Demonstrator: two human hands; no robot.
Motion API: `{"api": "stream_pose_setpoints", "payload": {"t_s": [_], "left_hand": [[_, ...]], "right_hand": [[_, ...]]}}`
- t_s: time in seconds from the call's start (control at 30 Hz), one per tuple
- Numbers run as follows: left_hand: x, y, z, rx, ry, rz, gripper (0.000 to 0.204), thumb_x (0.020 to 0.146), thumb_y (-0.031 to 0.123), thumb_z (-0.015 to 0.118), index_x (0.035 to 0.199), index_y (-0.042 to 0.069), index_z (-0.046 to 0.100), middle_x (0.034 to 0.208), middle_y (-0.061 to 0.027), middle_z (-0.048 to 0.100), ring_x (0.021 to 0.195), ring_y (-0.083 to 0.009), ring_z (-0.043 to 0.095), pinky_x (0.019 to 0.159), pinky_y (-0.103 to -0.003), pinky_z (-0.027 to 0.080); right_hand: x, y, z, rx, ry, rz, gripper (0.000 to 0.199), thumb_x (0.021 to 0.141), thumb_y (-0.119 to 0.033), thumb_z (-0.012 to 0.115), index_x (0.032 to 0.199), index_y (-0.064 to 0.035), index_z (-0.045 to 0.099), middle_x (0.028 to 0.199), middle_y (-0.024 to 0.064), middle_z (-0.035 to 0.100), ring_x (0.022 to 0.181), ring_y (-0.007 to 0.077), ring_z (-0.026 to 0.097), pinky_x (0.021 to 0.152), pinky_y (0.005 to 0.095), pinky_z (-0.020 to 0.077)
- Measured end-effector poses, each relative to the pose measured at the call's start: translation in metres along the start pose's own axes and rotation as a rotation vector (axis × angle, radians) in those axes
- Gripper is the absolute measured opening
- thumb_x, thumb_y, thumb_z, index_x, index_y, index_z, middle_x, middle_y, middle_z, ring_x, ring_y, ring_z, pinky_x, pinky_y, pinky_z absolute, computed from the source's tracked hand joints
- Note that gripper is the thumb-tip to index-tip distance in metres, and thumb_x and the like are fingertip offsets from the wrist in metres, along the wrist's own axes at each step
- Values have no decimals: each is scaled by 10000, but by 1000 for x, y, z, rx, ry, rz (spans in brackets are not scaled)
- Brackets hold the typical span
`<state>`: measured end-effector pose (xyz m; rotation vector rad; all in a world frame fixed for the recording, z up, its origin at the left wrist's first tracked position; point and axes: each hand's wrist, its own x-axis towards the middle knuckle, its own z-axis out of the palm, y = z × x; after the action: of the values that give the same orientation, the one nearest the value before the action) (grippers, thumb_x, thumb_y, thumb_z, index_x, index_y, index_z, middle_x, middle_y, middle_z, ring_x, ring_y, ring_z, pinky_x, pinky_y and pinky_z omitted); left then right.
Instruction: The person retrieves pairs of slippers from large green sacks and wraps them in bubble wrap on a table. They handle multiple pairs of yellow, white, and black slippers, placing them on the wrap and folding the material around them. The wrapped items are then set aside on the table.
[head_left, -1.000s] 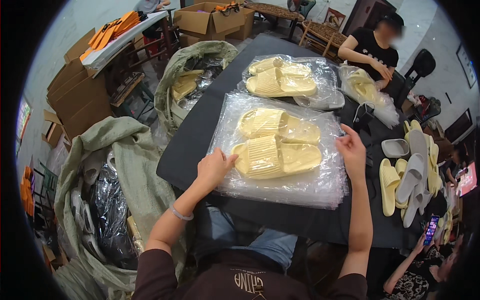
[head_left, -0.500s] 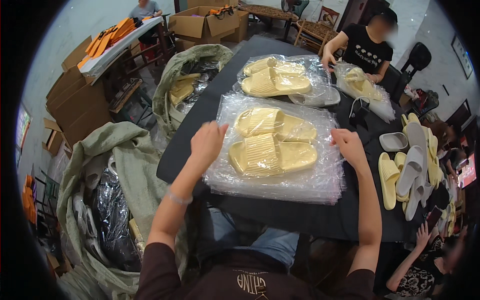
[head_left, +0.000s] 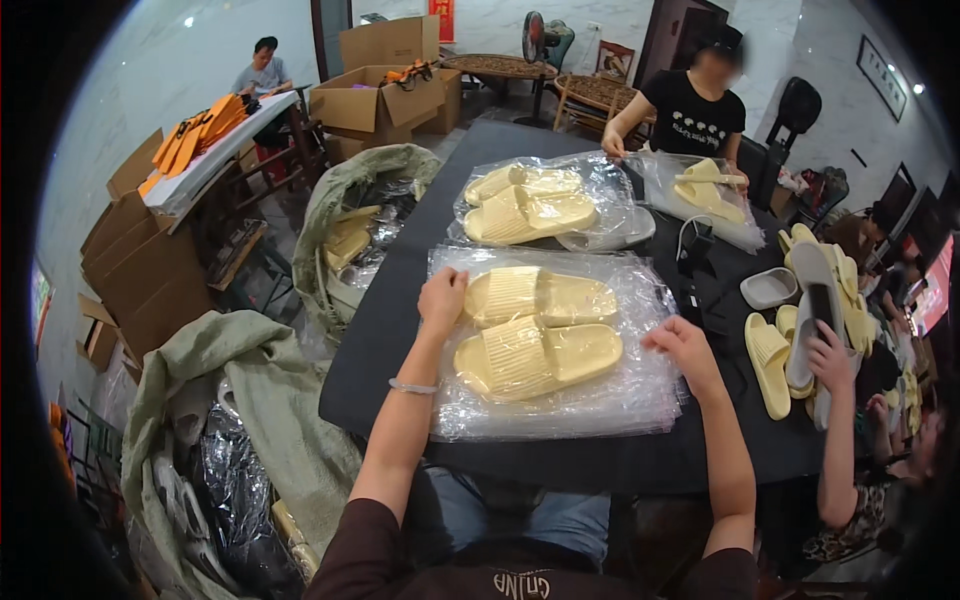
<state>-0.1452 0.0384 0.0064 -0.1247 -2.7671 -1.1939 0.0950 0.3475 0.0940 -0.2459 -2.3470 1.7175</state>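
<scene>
A pair of cream-yellow slide sandals (head_left: 545,345) lies inside a clear plastic bag (head_left: 470,415), on top of a stack of similar bags in front of me. My left hand (head_left: 443,300) is closed on the bag's left edge, beside the upper sandal's toe. At the opposite edge, my right hand (head_left: 685,352) has its fingers curled and pinched on the plastic, right of the sandals' heels. Beyond the stack, more bagged yellow slides (head_left: 530,205) rest on the black-covered table (head_left: 375,350), with a grey slide partly beneath their bag.
Loose yellow and grey slides (head_left: 768,365) pile up at the right, where a person's hand holds a phone (head_left: 824,308). Across the table, a person handles another bagged pair (head_left: 710,185). Green woven sacks (head_left: 240,350) stand left; cardboard boxes (head_left: 375,105) stand behind.
My view has tilted up, so the table sits lower in it. My hands have come in closer to the bag's edges. At right, a person's hand with a phone has risen over the loose slides.
</scene>
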Motion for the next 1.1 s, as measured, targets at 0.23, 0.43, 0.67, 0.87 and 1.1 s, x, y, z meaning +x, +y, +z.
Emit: {"api": "stream_pose_setpoints", "payload": {"t_s": [0.23, 0.43, 0.67, 0.87, 1.1], "left_hand": [[-10, 3, 8, 74, 175, 75, 324, 949, 374, 460, 911, 74, 576, 805, -195, 661, 795, -399, 636, 684, -495, 475], [-12, 8, 3, 109, 148, 84, 351, 945, 412, 449, 913, 85, 573, 807, -208, 656, 793, -421, 626, 672, -516, 472], [-12, 6, 1, 166, 69, 81, 425, 958, 438, 398, 904, 58, 579, 831, -185, 670, 787, -406, 641, 671, -504, 489], [-11, 3, 8, 278, 78, 93, 412, 960, 408, 401, 901, 43, 581, 818, -198, 667, 774, -384, 651, 677, -493, 500], [-15, 4, 13, 306, 153, 145, 381, 962, 379, 411, 876, 45, 574, 738, -191, 656, 700, -371, 652, 624, -480, 501]], "right_hand": [[-50, -25, -15, -1, -68, 100, 196, 942, -175, 511, 886, 2, 573, 719, 135, 678, 395, 38, 430, 388, 167, 314], [-24, -42, -62, 186, -447, 334, 307, 926, -118, 445, 1156, 49, 562, 709, 182, 675, 346, 19, 339, 345, 155, 240], [17, -46, -31, -330, -722, 159, 348, 914, -227, 584, 1234, -92, 591, 919, 54, 687, 618, 36, 489, 590, 213, 422], [69, 12, 26, -999, -500, -797, 492, 891, -365, 592, 1333, -169, 499, 1343, 82, 495, 1156, 245, 504, 994, 402, 378], [91, 51, 104, -816, -659, -462, 632, 907, -409, 535, 1450, -178, 309, 1494, 99, 286, 1401, 253, 203, 1155, 402, 141]]}}
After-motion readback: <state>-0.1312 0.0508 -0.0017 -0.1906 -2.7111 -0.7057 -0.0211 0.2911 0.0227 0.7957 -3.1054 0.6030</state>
